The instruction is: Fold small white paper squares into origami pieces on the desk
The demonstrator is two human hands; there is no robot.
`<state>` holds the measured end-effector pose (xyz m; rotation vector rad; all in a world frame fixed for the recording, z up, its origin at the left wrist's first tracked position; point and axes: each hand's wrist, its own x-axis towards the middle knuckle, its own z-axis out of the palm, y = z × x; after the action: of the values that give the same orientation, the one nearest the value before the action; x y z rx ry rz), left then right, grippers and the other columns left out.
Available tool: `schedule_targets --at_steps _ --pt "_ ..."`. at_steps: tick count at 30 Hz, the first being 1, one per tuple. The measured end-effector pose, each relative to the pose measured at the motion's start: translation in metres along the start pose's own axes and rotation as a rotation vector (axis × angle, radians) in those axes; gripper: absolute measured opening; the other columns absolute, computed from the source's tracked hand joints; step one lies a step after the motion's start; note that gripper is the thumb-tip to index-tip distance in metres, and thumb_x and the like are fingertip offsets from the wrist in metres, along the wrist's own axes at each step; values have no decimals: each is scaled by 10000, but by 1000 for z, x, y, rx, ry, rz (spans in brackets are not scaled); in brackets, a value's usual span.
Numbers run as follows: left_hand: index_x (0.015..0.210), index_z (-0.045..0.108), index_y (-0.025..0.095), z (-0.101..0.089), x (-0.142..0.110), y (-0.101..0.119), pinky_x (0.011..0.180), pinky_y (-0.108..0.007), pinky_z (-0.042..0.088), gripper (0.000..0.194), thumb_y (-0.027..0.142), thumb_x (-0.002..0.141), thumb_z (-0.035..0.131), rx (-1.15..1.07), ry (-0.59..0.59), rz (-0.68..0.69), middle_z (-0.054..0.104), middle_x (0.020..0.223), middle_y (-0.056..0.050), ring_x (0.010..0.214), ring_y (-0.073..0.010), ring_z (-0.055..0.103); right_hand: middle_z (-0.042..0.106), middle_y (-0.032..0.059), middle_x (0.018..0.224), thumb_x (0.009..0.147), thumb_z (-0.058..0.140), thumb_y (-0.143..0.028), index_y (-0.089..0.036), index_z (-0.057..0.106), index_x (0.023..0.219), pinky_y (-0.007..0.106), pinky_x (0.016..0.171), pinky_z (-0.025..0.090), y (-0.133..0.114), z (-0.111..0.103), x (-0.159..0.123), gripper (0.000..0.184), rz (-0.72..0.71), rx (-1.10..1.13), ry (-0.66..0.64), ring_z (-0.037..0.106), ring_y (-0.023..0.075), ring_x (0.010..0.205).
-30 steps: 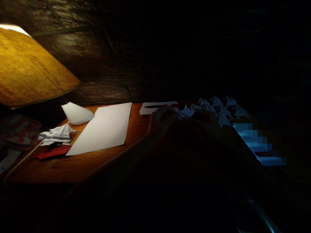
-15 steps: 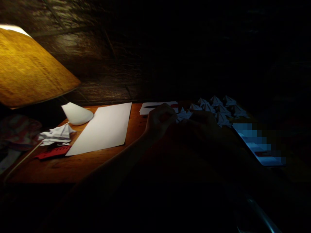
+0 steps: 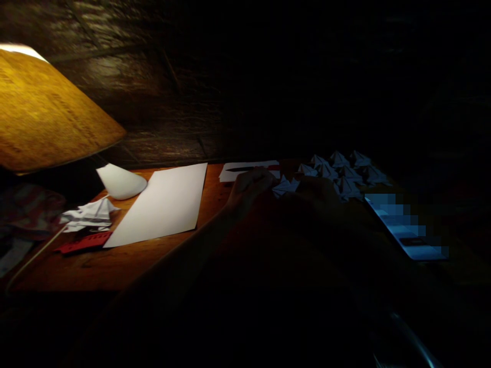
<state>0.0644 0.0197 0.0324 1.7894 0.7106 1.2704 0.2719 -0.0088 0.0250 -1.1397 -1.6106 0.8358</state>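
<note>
Between my two hands is a small folded white paper figure (image 3: 286, 187) with pointed corners. My left hand (image 3: 251, 188) has its fingers bent and closed on the figure's left side. My right hand (image 3: 317, 193), very dark in shadow, pinches at its right side; most of its fingers are hard to see. Just beyond the right hand stand several similar folded paper figures (image 3: 347, 175) in a cluster. Behind my left hand lies a small stack of white paper (image 3: 229, 173) with a dark, red-ended blade-like tool (image 3: 245, 168) on top.
A lamp with a yellow shade (image 3: 53, 110) lights the left side. Under it are a large white sheet (image 3: 164, 204), a curled paper (image 3: 121, 183), crumpled printed paper (image 3: 90, 214) and a red object (image 3: 84, 242). A lit phone-like screen (image 3: 399, 225) lies at the right of the wooden table (image 3: 153, 260).
Both hands have shifted slightly left and down with the folded paper figure, which has turned a little between the fingers. The surrounding things stay where they were.
</note>
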Motion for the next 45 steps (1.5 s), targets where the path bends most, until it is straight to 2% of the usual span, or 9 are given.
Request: schedule_targets --at_steps 5,9,13,18,22,27,31,37,45 --pt "747 732 188 4 2 -3 677 -284 497 241 423 780 772 -1 -22 -96 687 738 -26 715 -154 625 699 28 727 765 801 -427 -211 726 741 317 635 433 1 -2 -1 231 -65 -45 -111 608 197 696" --pt "666 707 185 6 1 -6 651 -267 483 181 318 745 801 -27 15 -100 669 688 -6 666 -129 604 651 13 654 762 800 -436 -205 683 672 293 576 389 0 -1 -2 274 -34 -32 -116 560 170 637" --pt "659 710 180 6 2 -14 638 -261 486 234 363 721 842 -174 13 -184 667 665 -4 641 -119 602 618 7 612 730 831 -475 -193 661 618 278 554 364 -4 2 -2 348 11 37 -109 524 145 603" --pt "740 734 174 6 4 -26 683 -295 526 352 497 702 868 -348 74 -284 712 756 -44 725 -161 658 615 9 604 651 881 -529 -184 657 623 275 527 372 1 4 1 412 173 234 -120 526 140 560" --pt "736 728 171 6 4 -30 676 -282 507 361 501 712 871 -285 3 -315 699 723 -30 693 -142 632 573 -5 564 591 924 -548 -194 623 597 279 520 372 10 5 4 465 269 344 -104 493 132 529" --pt "698 703 164 5 5 -28 659 -286 507 292 407 675 864 -403 9 -456 715 737 -39 686 -156 643 643 20 716 755 823 -575 -212 703 748 309 625 456 12 7 1 383 249 626 -224 556 159 635" --pt "692 704 141 4 5 -22 711 -296 532 232 346 687 812 -482 35 -533 717 743 -59 710 -165 649 650 17 735 776 832 -464 -211 691 723 316 663 474 8 8 -1 294 203 689 -276 583 159 673" --pt "782 755 132 8 2 -9 727 -274 523 185 309 737 785 -509 5 -576 739 806 -64 757 -156 659 727 46 824 767 855 -431 -215 771 819 352 720 510 9 8 -3 238 253 656 -303 650 189 732" --pt "662 653 144 11 2 -6 666 -277 529 238 312 674 822 -483 100 -527 637 679 -9 658 -126 599 744 42 800 749 851 -352 -193 776 803 315 714 511 2 8 -3 184 308 673 -279 661 170 724"
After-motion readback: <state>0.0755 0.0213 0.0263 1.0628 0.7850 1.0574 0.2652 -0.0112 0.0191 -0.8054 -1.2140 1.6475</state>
